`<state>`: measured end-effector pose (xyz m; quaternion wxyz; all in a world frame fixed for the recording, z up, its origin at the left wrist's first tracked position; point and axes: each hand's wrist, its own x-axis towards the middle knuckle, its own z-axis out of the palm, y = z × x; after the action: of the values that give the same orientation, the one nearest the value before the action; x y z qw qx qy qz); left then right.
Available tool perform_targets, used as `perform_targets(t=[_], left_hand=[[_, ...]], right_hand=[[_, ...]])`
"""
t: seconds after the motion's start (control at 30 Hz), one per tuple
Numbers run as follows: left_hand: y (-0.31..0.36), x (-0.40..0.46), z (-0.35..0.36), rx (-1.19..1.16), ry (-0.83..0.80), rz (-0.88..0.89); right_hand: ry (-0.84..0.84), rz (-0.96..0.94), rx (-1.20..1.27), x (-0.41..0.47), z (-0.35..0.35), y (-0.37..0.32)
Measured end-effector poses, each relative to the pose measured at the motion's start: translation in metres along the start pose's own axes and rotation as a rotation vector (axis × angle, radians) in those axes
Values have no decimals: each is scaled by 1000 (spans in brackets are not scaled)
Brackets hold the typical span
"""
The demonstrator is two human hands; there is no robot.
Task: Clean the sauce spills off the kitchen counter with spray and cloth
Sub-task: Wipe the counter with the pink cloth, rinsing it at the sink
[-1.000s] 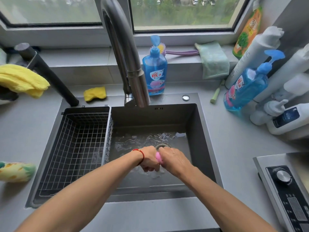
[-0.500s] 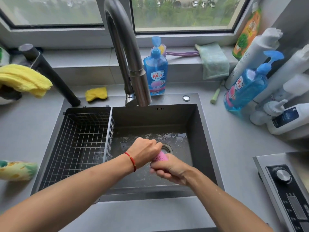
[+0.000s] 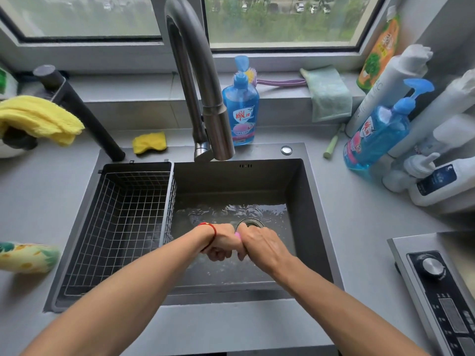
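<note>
Both of my hands are low inside the dark sink [image 3: 312, 201], just in front of the drain [image 3: 250, 222]. My left hand [image 3: 222, 244] and my right hand [image 3: 259, 244] are fists side by side, both closed on a small pink cloth [image 3: 238, 236]. Only a sliver of the cloth shows between them; the rest is hidden in my grip. Shallow water lies on the sink floor. The grey counter [image 3: 359, 227] surrounds the sink.
A tall faucet [image 3: 205, 104] arches over the sink and a wire basket [image 3: 120, 222] fills its left part. Blue soap bottles [image 3: 241, 109] [image 3: 377, 134] and white bottles [image 3: 437, 181] stand at the back and right. Yellow cloths [image 3: 38, 116] lie left; a stove [image 3: 442, 291] sits right.
Half a second ago my left hand was raised over my right with more pink cloth showing. Now both fists are level and pressed together, twisting the cloth, as they were a second ago.
</note>
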<state>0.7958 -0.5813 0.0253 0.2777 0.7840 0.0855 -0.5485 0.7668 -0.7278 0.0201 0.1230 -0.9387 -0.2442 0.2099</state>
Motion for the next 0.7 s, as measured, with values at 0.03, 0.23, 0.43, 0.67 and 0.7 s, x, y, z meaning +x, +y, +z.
perform_targets(t=[0.03, 0.23, 0.43, 0.67, 0.7], left_hand=[[2, -1, 1, 64, 70, 38], [-5, -14, 6, 585, 693, 754], [8, -23, 1, 767, 874, 1175], [-4, -36, -19, 1205, 842, 1080], [-2, -39, -17, 1246, 841, 999]], right_hand=[[-65, 30, 89, -1, 0, 6], [-410, 345, 1678, -16, -5, 35], [-768, 125, 2302, -18, 13, 13], [-872, 96, 1416, -8, -29, 13], [-812, 145, 1299, -4, -32, 10]])
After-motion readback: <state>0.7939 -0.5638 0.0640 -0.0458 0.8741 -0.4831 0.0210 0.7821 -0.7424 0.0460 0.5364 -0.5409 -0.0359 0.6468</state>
